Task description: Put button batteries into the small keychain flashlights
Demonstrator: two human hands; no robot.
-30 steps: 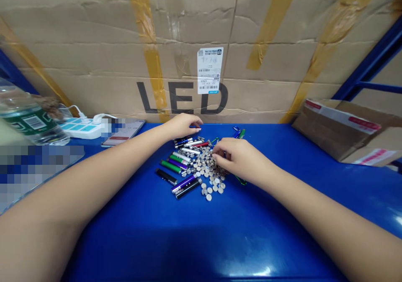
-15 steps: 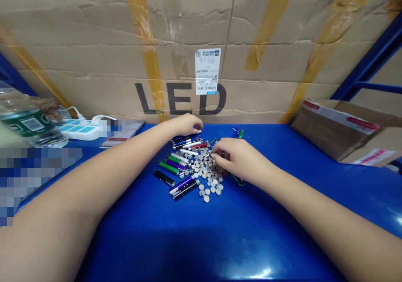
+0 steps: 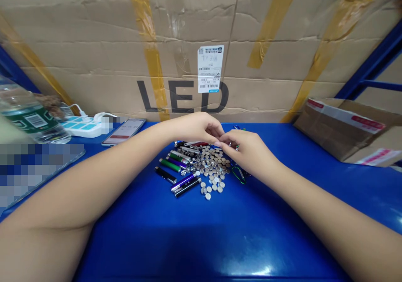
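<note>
**Left hand (image 3: 204,127) and right hand (image 3: 249,146): fingertips met**

Both hands were part-curled toward the far edge of the glossy blue table (image 3: 157,240); could not tell whether anything was pinched between them. Small round silver metal discs (image 3: 214,165) lay loosely heaped, just to the near-edge side of the fingertips. Slim green metal tube (image 3: 170,165) lay left of the heap, nearer the left hand, long axis slanting far-left to near-right.
</note>
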